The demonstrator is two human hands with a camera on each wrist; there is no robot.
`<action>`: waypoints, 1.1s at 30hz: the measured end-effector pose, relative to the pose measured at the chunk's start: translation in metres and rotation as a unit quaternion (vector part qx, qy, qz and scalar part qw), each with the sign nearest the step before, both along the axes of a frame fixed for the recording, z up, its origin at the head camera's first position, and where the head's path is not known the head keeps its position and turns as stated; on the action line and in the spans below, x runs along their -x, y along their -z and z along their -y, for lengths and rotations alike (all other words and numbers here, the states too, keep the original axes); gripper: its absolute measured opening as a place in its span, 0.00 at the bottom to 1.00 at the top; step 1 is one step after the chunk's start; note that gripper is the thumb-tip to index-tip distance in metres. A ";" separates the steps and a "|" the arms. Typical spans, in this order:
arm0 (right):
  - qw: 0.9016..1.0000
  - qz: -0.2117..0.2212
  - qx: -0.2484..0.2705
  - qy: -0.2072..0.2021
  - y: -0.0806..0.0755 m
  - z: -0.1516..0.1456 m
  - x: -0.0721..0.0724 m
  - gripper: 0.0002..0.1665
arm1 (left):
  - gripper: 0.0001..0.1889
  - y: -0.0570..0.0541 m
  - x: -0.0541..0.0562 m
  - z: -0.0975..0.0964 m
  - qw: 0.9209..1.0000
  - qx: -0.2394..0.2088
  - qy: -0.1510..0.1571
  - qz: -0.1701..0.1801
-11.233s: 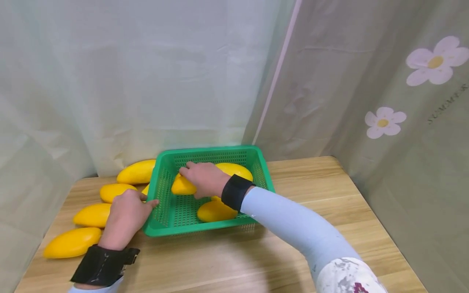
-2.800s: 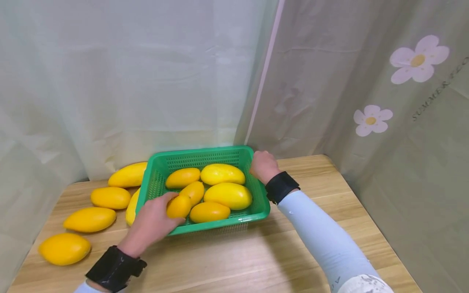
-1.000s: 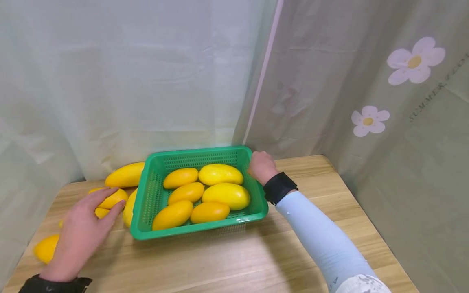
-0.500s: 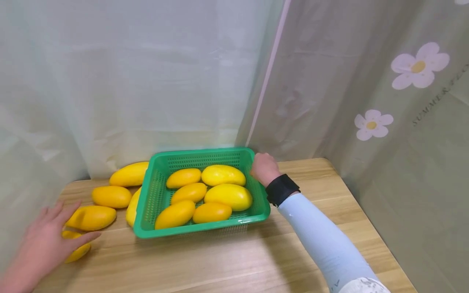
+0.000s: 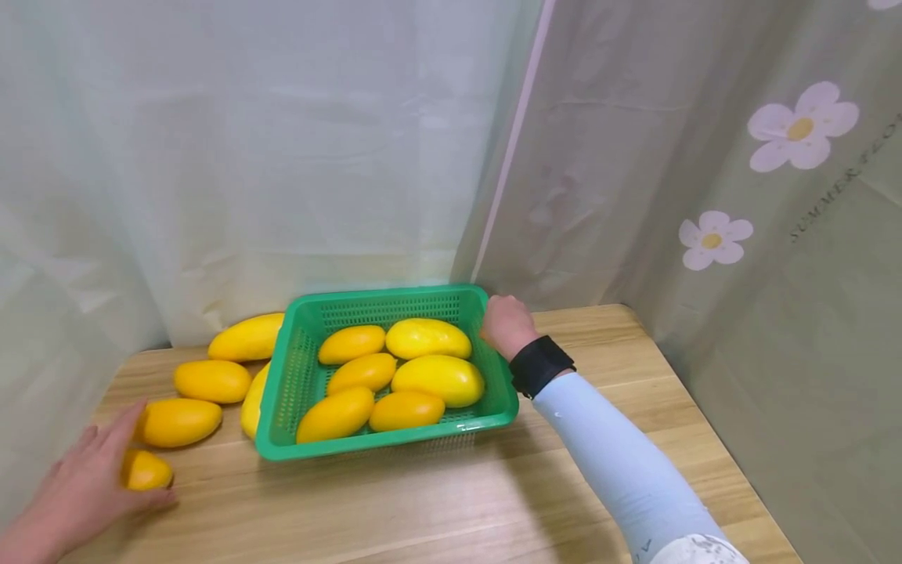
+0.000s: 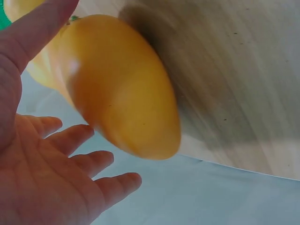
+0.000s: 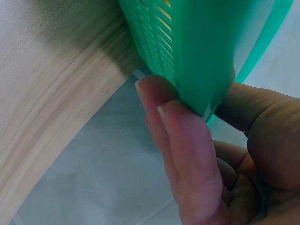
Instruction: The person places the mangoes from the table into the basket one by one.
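At the near left of the wooden surface (image 5: 395,509), the left hand (image 5: 84,486) is spread around the nearest mango (image 5: 148,470), its thumb on the near side and its fingers apart on the far side. In the left wrist view the palm faces the fruit and the four fingers are separated, not curled round it; whether the thumb touches the skin I cannot tell. Just beyond lies a second mango (image 5: 179,423), close to the index fingertip, then a third mango (image 5: 211,381) further back and a fourth mango (image 5: 247,337) near the back edge. A fifth mango (image 5: 254,403) sits against the left side of the green plastic basket (image 5: 384,445), which partly hides it.

Within the basket rest six yellow mangoes, grouped toward the middle and right: two larger, paler ones on the right, and four smaller, deeper yellow ones to their left and in front. At the basket's right end the right hand (image 5: 507,323) pinches the rim, thumb on one side of it and fingers on the other. A black wristband (image 5: 541,364) and a light blue sleeve (image 5: 606,446) cover the right wrist and forearm. Behind the surface hangs pale sheeting (image 5: 317,157), printed at right with white flowers (image 5: 712,240).
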State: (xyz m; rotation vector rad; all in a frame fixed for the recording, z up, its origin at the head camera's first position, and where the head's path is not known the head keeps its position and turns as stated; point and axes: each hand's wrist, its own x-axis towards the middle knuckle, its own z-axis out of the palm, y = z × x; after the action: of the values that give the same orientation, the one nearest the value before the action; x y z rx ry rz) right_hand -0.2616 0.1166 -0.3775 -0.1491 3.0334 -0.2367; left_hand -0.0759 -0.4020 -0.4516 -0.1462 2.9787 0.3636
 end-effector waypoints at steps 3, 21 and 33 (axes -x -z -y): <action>1.000 -0.002 -0.002 0.002 0.000 0.001 0.001 0.06 | 0.77 0.001 0.000 0.003 1.000 -0.011 0.005 0.013; 1.000 -0.005 0.010 0.003 0.002 0.001 0.000 0.05 | 0.69 -0.008 -0.005 -0.002 0.991 0.020 -0.021 0.130; 1.000 -0.010 0.005 0.000 0.002 -0.001 0.000 0.06 | 0.48 -0.016 -0.007 -0.007 0.984 0.011 -0.009 0.180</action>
State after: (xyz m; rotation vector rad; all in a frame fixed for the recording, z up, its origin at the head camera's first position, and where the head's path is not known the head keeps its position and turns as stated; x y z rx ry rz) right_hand -0.2615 0.1172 -0.3791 -0.1520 3.0517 -0.2523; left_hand -0.0686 -0.3948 -0.4354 -0.2157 2.6271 0.2713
